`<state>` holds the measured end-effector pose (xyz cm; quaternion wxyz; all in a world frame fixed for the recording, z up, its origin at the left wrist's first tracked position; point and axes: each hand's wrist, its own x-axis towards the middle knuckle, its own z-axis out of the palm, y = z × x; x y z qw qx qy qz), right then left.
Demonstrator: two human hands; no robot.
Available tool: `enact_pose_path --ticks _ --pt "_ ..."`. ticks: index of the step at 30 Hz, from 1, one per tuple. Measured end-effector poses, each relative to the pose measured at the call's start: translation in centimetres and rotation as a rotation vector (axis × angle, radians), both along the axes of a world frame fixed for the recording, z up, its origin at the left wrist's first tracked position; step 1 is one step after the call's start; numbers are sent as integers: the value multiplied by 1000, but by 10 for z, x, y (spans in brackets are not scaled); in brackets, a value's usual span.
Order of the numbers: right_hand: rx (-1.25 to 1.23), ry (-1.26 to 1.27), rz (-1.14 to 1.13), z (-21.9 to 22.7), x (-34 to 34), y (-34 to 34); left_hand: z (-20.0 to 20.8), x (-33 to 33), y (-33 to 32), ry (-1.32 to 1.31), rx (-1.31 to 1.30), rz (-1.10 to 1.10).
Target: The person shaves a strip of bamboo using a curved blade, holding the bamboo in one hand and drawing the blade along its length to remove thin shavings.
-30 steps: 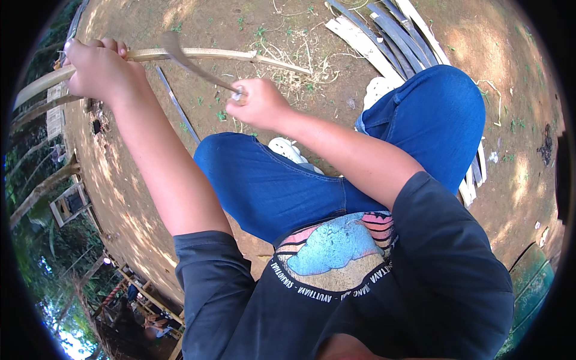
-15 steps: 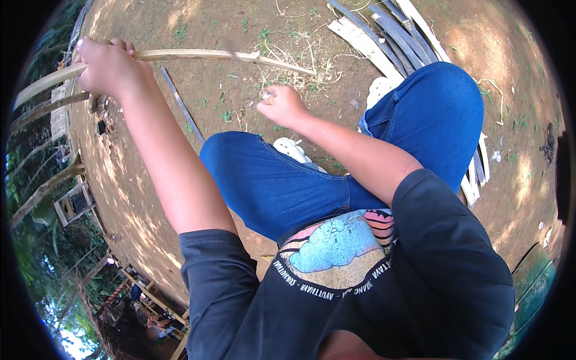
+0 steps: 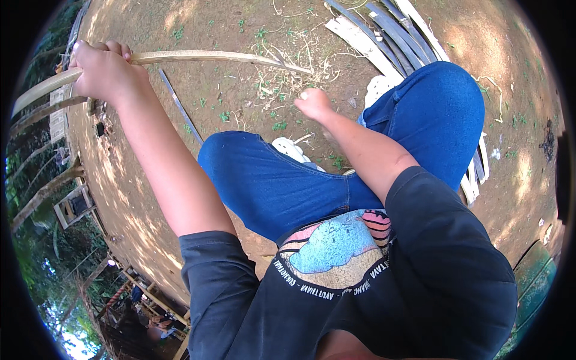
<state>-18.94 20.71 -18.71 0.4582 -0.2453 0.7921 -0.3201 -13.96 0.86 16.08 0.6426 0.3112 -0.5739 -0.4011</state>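
Observation:
My left hand (image 3: 109, 73), at the upper left, is closed around a long pale strip of split bamboo (image 3: 192, 56). The strip runs past the hand to the left rim and reaches right, its far end above the shavings. My right hand (image 3: 314, 104) is closed in a fist just below that end. A pale handle end shows at the fist, and a thin dark blur by the strip looks like the blade of a knife (image 3: 279, 59); its outline is smeared by motion.
Curly shavings (image 3: 288, 81) litter the dirt ground beneath the strip's end. Dark and pale split strips (image 3: 399, 39) lie piled at the upper right, passing under my bent right leg. A single dark strip (image 3: 180, 105) lies by my left knee. Wooden poles (image 3: 48, 189) stand at the left.
My right hand has moved right along the strip, toward its far end, and the dark blur has shifted with it. My left hand keeps its hold, nearly in place.

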Motion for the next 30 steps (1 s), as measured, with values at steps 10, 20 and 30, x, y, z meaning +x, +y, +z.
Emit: enact_pose_path --ticks 10,20,30 --pt "-835 -142 -60 162 49 -44 -10 0 -25 10 13 180" --pt "-252 -36 -19 39 14 -28 -5 -7 -21 24 7 119" --pt "-547 -166 -30 94 36 -34 -1 -17 -1 23 37 230"
